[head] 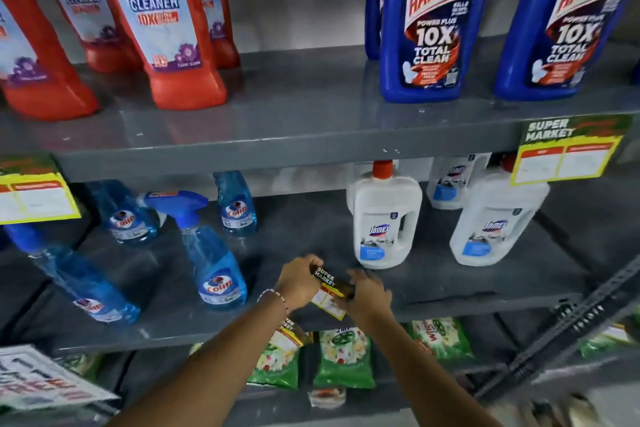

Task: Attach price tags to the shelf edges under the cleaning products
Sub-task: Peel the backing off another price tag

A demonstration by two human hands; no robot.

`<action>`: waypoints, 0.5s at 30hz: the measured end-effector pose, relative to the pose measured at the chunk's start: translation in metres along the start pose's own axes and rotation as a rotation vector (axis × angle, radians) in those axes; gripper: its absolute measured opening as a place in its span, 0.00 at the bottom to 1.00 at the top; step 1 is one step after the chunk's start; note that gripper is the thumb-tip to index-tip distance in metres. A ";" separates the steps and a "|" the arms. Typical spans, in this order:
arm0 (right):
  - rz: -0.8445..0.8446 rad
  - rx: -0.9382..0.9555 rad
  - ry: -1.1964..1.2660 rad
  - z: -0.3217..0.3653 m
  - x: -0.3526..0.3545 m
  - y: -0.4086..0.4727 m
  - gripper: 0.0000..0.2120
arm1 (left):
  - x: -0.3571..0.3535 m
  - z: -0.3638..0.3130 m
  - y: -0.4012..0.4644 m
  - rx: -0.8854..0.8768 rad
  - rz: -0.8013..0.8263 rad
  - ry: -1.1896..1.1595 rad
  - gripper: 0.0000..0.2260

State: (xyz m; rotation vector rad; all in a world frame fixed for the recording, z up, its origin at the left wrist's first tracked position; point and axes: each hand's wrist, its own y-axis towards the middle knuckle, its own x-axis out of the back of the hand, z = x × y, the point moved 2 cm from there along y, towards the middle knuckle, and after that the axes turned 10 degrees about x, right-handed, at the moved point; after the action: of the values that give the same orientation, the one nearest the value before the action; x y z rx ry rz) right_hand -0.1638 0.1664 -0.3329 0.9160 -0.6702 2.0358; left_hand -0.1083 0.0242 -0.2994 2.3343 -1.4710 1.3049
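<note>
we count four red bottles [173,28] and three blue bottles [429,21]. four spray bottles [214,260], three white jugs [384,218]. three price tags [568,149] hang or are held.

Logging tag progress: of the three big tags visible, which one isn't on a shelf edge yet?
The tag held between the left hand and right hand at the middle shelf. The other two already hang from the upper shelf edge.

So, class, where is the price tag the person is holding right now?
The price tag is low in the head view, held between the left hand and right hand at the middle shelf's front edge, between the Colin and Domex bottles.
</note>
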 end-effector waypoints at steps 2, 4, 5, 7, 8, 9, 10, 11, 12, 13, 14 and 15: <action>0.024 -0.031 0.010 0.002 -0.003 0.006 0.27 | -0.006 -0.003 0.009 0.004 0.042 -0.004 0.22; 0.042 -0.061 0.052 0.002 -0.003 0.010 0.24 | -0.010 -0.004 0.018 0.014 0.059 0.011 0.22; 0.040 -0.057 0.071 0.001 -0.005 0.010 0.21 | -0.010 -0.004 0.021 0.015 0.051 0.028 0.22; 0.006 -0.031 0.113 0.001 -0.005 0.010 0.14 | -0.007 -0.006 0.026 0.005 0.037 0.066 0.16; -0.015 -0.019 0.127 0.000 -0.004 0.009 0.12 | -0.006 -0.007 0.027 -0.015 0.041 0.099 0.11; -0.030 -0.010 0.147 -0.002 -0.004 0.007 0.10 | -0.006 -0.009 0.025 -0.049 0.047 0.137 0.07; -0.042 0.002 0.177 -0.005 -0.002 0.005 0.09 | -0.006 -0.011 0.023 -0.080 0.044 0.166 0.05; -0.053 0.018 0.212 -0.009 0.000 0.001 0.08 | -0.008 -0.014 0.019 -0.106 0.035 0.180 0.05; -0.065 0.033 0.259 -0.015 0.003 -0.003 0.09 | -0.010 -0.017 0.014 -0.122 0.030 0.181 0.05; -0.078 0.045 0.310 -0.022 0.007 -0.009 0.09 | -0.013 -0.021 0.009 -0.137 0.031 0.179 0.05; -0.102 0.066 0.355 -0.030 0.012 -0.015 0.10 | -0.018 -0.025 0.003 -0.153 0.036 0.168 0.04; -0.131 0.089 0.380 -0.040 0.017 -0.022 0.10 | -0.025 -0.030 -0.003 -0.171 0.041 0.153 0.03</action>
State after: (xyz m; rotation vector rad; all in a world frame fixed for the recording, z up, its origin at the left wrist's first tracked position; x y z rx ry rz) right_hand -0.1672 0.2143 -0.3401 0.5795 -0.3068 2.0558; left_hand -0.1287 0.0576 -0.2962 2.0617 -1.5236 1.2804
